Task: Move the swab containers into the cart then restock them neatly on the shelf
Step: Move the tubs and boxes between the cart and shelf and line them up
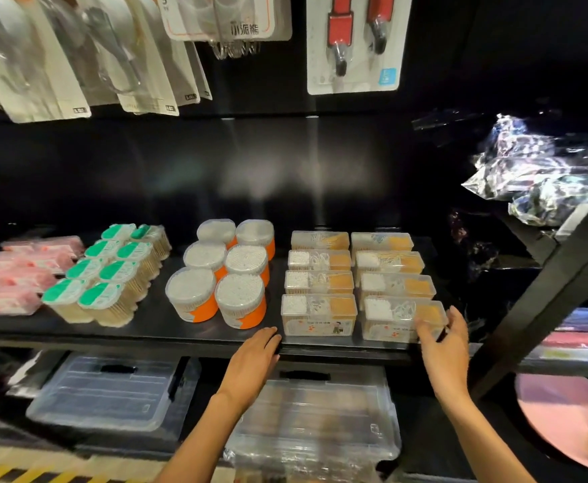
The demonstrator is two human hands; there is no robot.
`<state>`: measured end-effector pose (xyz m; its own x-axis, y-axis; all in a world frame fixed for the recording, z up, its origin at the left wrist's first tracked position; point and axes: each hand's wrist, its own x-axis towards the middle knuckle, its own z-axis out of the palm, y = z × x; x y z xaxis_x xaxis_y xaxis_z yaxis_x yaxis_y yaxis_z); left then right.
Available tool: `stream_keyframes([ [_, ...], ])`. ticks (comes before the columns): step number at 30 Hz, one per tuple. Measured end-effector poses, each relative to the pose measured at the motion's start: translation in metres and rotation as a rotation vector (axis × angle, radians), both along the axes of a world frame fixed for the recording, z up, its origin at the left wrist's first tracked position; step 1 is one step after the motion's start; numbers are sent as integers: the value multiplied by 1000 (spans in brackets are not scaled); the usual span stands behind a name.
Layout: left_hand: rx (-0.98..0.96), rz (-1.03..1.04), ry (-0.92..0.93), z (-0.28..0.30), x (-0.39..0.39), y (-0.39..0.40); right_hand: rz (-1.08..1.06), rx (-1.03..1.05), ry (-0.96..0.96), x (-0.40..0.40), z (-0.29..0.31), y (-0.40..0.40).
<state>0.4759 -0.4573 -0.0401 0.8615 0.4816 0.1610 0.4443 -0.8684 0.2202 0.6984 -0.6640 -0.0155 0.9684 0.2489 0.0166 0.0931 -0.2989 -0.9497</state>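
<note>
Black shelf [188,334]: right hand [446,346], fingers spread, touches the near-right rectangular swab box [402,317], its long axis left-right; left hand [256,357] lies flat on the near edge.

Right hand [444,346] touching front-right swab box [402,317], left hand [254,357] flat on black shelf [146,329] edge

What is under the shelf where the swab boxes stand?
Under the shelf lie two clear lidded bins, side by side. Their contents are blurred. The left hand and forearm cover part of the right bin.
</note>
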Motion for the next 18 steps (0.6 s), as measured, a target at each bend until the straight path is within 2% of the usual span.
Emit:
stream_keyframes([
  [4, -59, -9, -77, 6, -12, -4, 60, -89, -335, -27, 17, 10],
  [6, -69, -54, -196, 16, -25, -4, 143, -55, -441, -48, 28, 23],
  [8, -74, -16, -366, 26, -41, 1, 277, 11, -499, -75, 39, 42],
  [13, -127, 288, -692, 38, -78, 50, 640, 80, -468, -143, 41, 108],
  [16, -309, 464, -696, 36, -90, 91, 674, 40, -387, -166, 28, 155],
  [18, -426, 481, -639, 34, -92, 114, 597, 5, -310, -176, 20, 183],
])
